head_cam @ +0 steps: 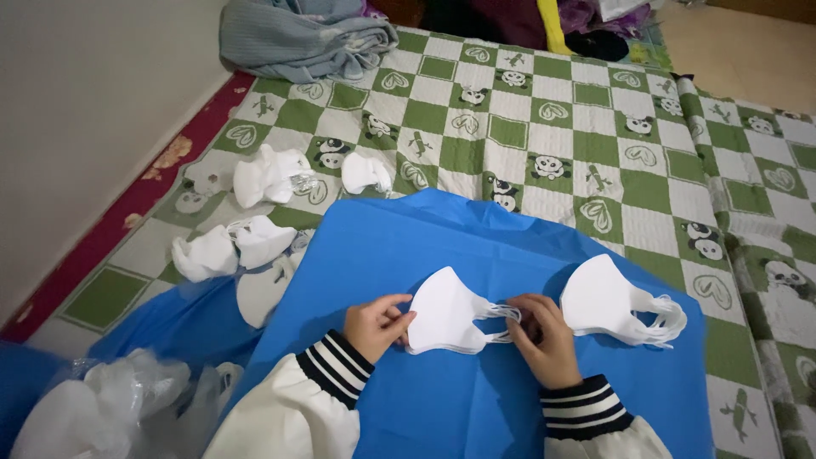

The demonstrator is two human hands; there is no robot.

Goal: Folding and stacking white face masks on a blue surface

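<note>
Across most of the frame we log a quilted cover [595,136], checked green and white with panda motifs, running from upper left to the right edge. Over its lower centre lies a blue sheet [442,246], smooth, reaching the bottom edge. At upper left we note a crumpled grey garment [297,34] against a pale wall [76,110], with a dark red border strip [127,212] along the cover's left side. At lower left sits a heap of clear plastic wrapping [110,399].

Left of the sheet we count several bunches of white masks [255,204], loosely scattered on the cover. Right of centre, on the sheet, rests a stack of white masks [616,302], just beside our right hand.

At lower centre we hold a small bundle of folded white masks [446,314] between both hands. Our left hand [378,327] pinches its left edge between thumb and fingers. Our right hand [544,336] touches the bundle's right end, fingers curled and pinching the ear loops [501,313]. Both wrists show white sleeves with black-striped cuffs [336,365].
</note>
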